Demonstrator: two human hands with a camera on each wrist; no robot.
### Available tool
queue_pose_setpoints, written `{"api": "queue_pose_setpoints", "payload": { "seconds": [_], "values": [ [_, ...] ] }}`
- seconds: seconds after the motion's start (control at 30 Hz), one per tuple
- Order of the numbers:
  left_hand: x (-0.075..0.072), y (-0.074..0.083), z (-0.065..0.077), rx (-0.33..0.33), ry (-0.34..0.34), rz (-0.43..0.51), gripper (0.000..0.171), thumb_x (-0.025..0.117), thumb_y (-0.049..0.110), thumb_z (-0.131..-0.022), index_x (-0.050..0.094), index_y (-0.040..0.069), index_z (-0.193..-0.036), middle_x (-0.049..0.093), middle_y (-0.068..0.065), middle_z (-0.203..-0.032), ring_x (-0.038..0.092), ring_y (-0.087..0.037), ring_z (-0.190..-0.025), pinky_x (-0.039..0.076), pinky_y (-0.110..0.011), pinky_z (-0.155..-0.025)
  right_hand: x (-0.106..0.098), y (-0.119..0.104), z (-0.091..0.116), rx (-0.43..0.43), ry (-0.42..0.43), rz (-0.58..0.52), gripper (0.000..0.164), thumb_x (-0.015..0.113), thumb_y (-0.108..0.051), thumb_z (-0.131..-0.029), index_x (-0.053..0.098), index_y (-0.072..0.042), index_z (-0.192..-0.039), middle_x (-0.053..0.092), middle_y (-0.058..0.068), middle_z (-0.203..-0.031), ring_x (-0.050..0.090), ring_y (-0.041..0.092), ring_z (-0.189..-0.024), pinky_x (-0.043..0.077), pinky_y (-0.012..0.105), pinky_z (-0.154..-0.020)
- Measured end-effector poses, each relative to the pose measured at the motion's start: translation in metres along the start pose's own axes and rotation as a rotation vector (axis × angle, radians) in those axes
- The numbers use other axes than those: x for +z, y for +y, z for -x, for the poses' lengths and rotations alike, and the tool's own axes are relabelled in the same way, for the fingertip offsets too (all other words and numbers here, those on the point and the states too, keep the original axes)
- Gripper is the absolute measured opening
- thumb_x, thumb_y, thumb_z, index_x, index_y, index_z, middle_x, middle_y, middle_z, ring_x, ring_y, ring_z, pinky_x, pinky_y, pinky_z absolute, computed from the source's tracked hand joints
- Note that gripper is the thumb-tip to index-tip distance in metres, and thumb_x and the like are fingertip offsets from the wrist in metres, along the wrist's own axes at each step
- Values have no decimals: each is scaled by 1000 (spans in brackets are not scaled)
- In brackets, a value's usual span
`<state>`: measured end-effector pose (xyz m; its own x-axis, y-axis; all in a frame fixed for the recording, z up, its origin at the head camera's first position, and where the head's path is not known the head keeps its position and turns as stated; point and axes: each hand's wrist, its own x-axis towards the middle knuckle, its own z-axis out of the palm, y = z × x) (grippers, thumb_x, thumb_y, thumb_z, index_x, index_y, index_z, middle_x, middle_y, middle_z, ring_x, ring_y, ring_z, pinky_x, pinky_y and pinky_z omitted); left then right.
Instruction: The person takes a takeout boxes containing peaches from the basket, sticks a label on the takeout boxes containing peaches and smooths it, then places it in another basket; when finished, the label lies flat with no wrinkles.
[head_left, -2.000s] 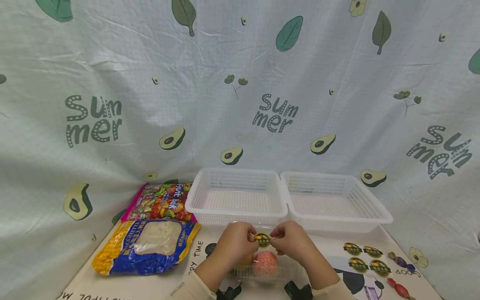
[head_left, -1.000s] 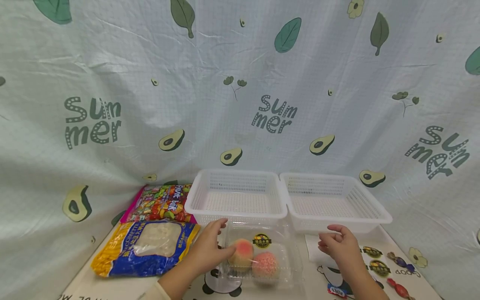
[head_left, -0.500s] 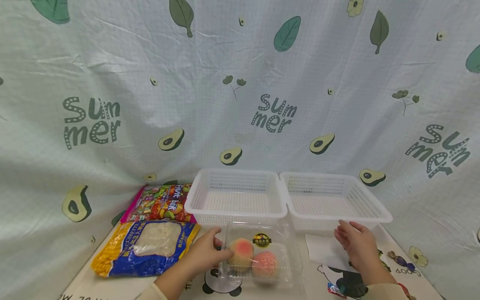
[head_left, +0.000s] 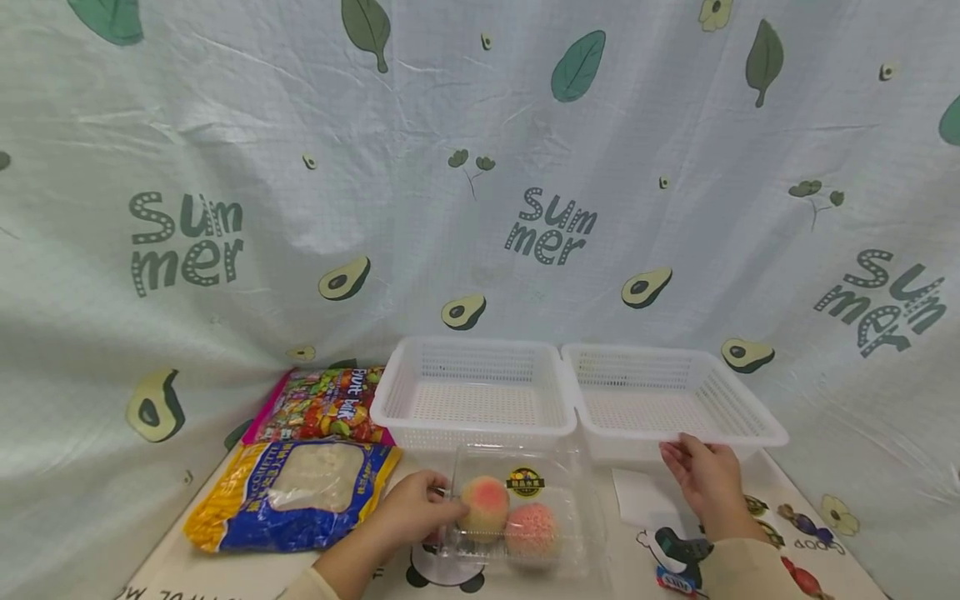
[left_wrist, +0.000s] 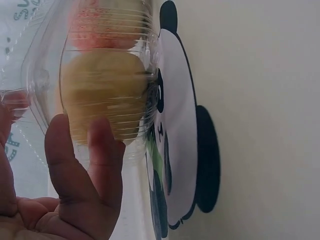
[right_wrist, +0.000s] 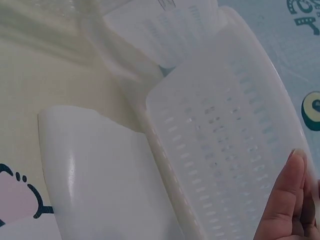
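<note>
My left hand [head_left: 415,508] holds the left edge of a clear plastic clamshell box [head_left: 577,500], thumb over the edge. Through the plastic I see a yellow-pink peach [head_left: 487,504] and a pink speckled round fruit [head_left: 531,530]. On the lid sits a black-and-gold fruit sticker [head_left: 525,482]. In the left wrist view, fingers [left_wrist: 70,170] touch the box wall. My right hand [head_left: 705,483] is at the front side of the right white basket [head_left: 675,437], fingers fairly straight; contact with the rim is unclear. Below it lies a white sheet [head_left: 637,497].
Another white basket [head_left: 472,432] stands at the back. Left are a blue-yellow bag [head_left: 322,533] and a colourful candy bag [head_left: 315,404]. Stickers [head_left: 756,505] on the sheet are partly hidden by my right arm. Wrapped candies [head_left: 802,523] lie at the right.
Both hands were at the sticker on the lid, then parted. The left came to the box's left edge; the right moved right, then up to the right basket. The white sheet has come into view.
</note>
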<state>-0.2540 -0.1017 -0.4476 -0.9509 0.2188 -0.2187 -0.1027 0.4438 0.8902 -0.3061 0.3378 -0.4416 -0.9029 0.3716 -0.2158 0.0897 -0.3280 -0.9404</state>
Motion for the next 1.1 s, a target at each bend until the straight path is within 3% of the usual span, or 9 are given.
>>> {"api": "queue_pose_setpoints", "payload": {
  "seconds": [0.3,0.47,0.63,0.83,1.1],
  "values": [
    [-4,3,3,-50,13,-36,46,79,43,-87,62,6,-109,64,-6,-92,63,-18,-71,61,-32,-66,6,-2,-1,-26,5,45,26,51,-25,-108,47,-6,-125,71,-3,-81,73,7,-80,60,22,-83],
    [-3,2,9,-68,34,3,41,79,40,-86,60,6,-101,62,-7,-91,62,-16,-67,59,-30,-62,5,-1,-1,-14,-16,48,21,51,-24,-108,47,-8,-120,71,-3,-80,74,7,-80,60,22,-83],
    [-2,3,19,-63,32,54,43,81,37,-85,59,5,-104,66,-6,-87,60,-16,-68,58,-29,-62,4,0,0,-19,-18,54,23,50,-24,-108,47,-7,-124,70,-4,-80,74,6,-80,60,22,-83],
    [-6,19,33,-12,23,91,44,81,34,-86,58,3,-107,72,-4,-83,62,-15,-68,57,-30,-59,2,-1,1,-29,-10,66,26,50,-25,-108,47,-6,-127,71,-4,-81,74,7,-81,60,22,-84],
    [-10,52,38,113,-31,207,49,79,27,-89,52,-2,-118,73,-12,-97,72,-20,-80,64,-37,-70,1,-2,0,-23,-9,59,28,50,-24,-108,47,-5,-128,71,-3,-81,74,7,-81,60,22,-84]
  ]
}}
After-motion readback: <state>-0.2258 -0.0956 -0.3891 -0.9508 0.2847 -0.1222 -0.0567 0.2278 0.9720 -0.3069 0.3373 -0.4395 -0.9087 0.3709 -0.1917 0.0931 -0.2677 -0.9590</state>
